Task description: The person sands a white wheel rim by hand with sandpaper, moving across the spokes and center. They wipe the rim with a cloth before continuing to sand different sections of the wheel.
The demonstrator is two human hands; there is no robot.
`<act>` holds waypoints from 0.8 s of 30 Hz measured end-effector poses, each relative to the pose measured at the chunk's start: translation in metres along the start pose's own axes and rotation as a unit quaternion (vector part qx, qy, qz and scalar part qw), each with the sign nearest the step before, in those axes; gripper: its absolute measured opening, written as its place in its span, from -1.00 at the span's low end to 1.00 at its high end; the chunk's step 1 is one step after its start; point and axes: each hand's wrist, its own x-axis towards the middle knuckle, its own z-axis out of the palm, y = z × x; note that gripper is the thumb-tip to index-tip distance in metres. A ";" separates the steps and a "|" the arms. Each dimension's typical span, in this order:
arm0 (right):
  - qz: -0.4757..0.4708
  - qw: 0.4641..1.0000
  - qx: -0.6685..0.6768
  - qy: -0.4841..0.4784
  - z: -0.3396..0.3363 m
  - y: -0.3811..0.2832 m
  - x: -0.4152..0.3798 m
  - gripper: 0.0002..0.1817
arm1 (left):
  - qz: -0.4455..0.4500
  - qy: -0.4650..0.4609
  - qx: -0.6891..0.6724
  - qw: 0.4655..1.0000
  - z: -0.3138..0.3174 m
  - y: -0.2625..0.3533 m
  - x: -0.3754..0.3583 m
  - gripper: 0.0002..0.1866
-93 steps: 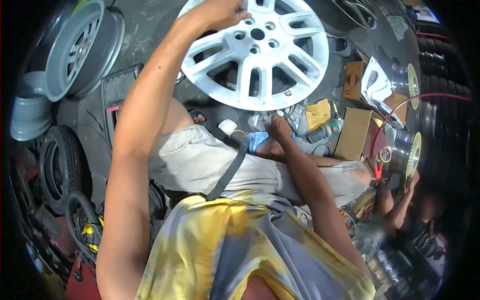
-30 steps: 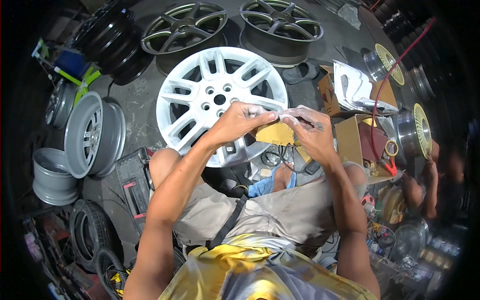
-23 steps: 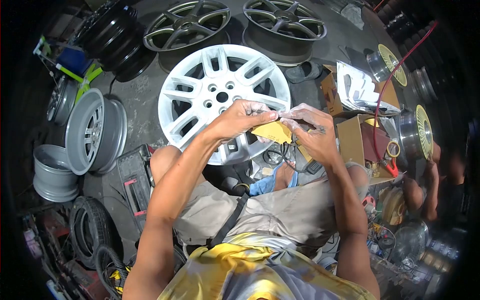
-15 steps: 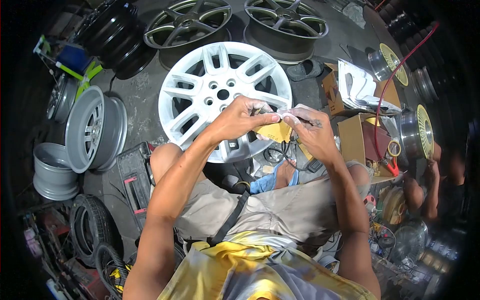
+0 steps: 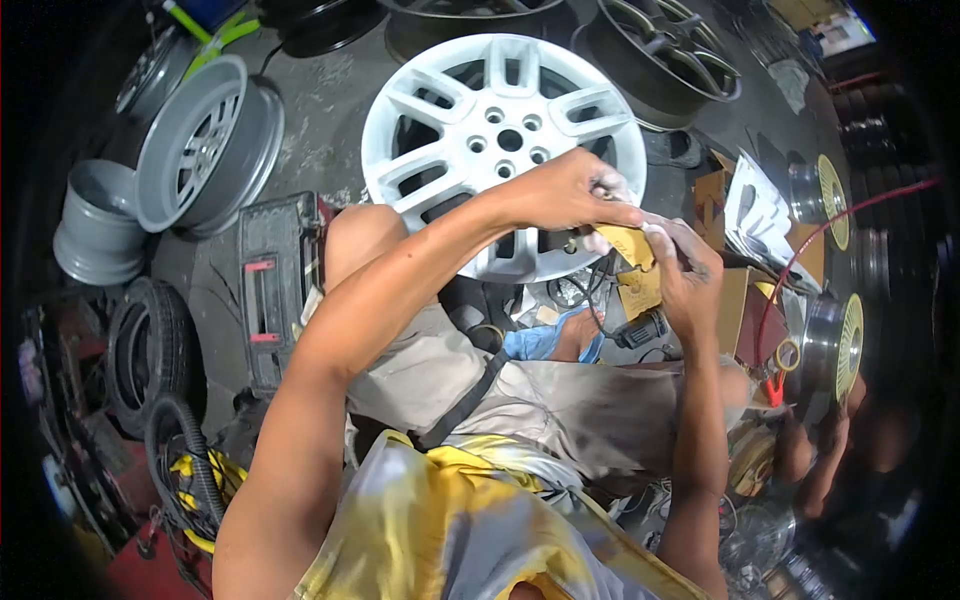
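Note:
A yellow piece of sandpaper (image 5: 627,243) is pinched between my two hands, over the lower right edge of a white-coated alloy wheel rim (image 5: 484,144). My left hand (image 5: 582,195) grips its upper side, with thumb stretched along the top and fingers curled. My right hand (image 5: 688,262) closes on its right side, thumb against it. White dust covers the fingertips of both hands. Just below lies another yellow sheet (image 5: 638,293), and a black corded tool (image 5: 640,328) rests beside my foot.
Grey rims (image 5: 190,145) stand to the left, above a tire (image 5: 150,340) and a black toolbox (image 5: 262,350). Cardboard boxes (image 5: 738,300) with papers (image 5: 757,205) stand at right, near a red hose (image 5: 850,212). Another person's arm (image 5: 835,445) shows at lower right.
The view has turned, so the white rim sits higher and farther right. Both hands appear farther right and lower relative to the rim, still holding the sandpaper, which is now tilted.

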 end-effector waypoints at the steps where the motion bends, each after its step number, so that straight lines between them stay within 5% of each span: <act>1: 0.068 0.997 0.022 -0.002 0.000 -0.001 0.000 -0.85 | 0.018 0.002 0.018 1.000 -0.001 0.000 0.000 -0.70; 12: -0.033 0.999 -0.007 -0.008 0.007 -0.007 0.011 -0.80 | -0.018 -0.010 -0.006 1.000 -0.013 0.007 -0.012 -0.69; 14: 0.153 0.974 0.164 0.017 0.014 -0.016 0.010 -0.76 | -0.002 -0.014 -0.020 1.000 -0.012 0.003 -0.012 -0.72; 24: 0.133 0.972 0.196 -0.002 0.010 -0.003 0.006 -0.77 | 0.001 -0.008 -0.002 1.000 -0.010 0.007 -0.008 -0.76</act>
